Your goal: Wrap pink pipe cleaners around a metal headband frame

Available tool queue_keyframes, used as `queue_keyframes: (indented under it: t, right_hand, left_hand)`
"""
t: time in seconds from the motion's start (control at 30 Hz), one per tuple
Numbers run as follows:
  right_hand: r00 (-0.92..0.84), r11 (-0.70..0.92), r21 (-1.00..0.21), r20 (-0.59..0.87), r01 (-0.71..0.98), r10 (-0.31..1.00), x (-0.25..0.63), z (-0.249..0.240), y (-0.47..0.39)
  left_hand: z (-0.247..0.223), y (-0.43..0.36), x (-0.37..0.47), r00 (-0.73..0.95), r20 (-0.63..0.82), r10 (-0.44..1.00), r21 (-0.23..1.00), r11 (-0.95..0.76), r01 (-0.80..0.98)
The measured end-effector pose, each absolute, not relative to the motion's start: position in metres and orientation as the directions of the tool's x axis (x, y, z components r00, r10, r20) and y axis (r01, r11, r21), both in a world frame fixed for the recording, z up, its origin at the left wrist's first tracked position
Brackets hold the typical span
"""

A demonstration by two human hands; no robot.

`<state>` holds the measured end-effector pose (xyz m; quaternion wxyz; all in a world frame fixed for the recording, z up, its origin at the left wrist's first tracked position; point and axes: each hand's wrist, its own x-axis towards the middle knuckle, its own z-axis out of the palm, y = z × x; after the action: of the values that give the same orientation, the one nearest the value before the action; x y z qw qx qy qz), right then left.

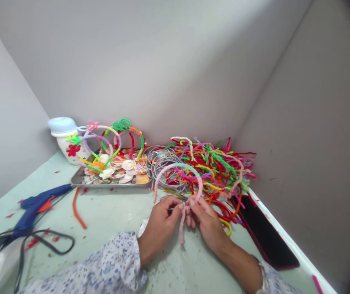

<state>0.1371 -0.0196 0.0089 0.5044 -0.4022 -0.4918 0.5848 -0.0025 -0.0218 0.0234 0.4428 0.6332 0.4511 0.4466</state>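
A headband [178, 165] wrapped in pink, pale blue and lilac pipe cleaner arches up above my hands. My right hand [208, 222] grips its right end between thumb and fingers. My left hand [162, 218] is closed in a pinch on a pale pink pipe cleaner [181, 228], whose loose end hangs down between the hands. The pinched part also touches my right fingertips, and the exact joint is hidden by the fingers. The headband's other end stands free above my left hand.
Behind lie a heap of coloured pipe cleaners [220, 163], coiled metal hoops [162, 167] and a metal tray [113, 185] with shells and finished headbands [101, 134]. A white bottle [67, 141] and a blue glue gun [37, 206] with its cable are left; a black phone [267, 232] lies right.
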Motion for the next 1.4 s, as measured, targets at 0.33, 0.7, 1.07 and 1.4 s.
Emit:
queue_keyframes:
  t: [0.33,0.7,1.07,1.4]
  right_hand:
    - [-0.171,-0.012,-0.985,0.018,-0.172,0.985,0.1372,0.0100,-0.0192]
    - [-0.175,-0.030,-0.989,-0.004,-0.148,0.985,0.1386,0.0085,-0.0195]
    - [-0.184,-0.012,-0.987,0.019,-0.163,0.983,0.1379,0.0070,-0.0190]
    - [-0.148,-0.060,-0.970,-0.025,-0.235,0.989,0.1378,0.0098,-0.0186]
  left_hand:
    - [0.0232,-0.0188,-0.0031,0.222,0.131,0.966,0.963,-0.177,0.202]
    - [0.0241,-0.0166,-0.0040,0.224,0.085,0.971,0.965,-0.136,0.223]
    - [0.0219,-0.0192,-0.0021,0.342,0.120,0.932,0.982,-0.161,0.095]
    - [0.0193,-0.0157,-0.0027,0.332,0.122,0.936,0.976,-0.174,0.132]
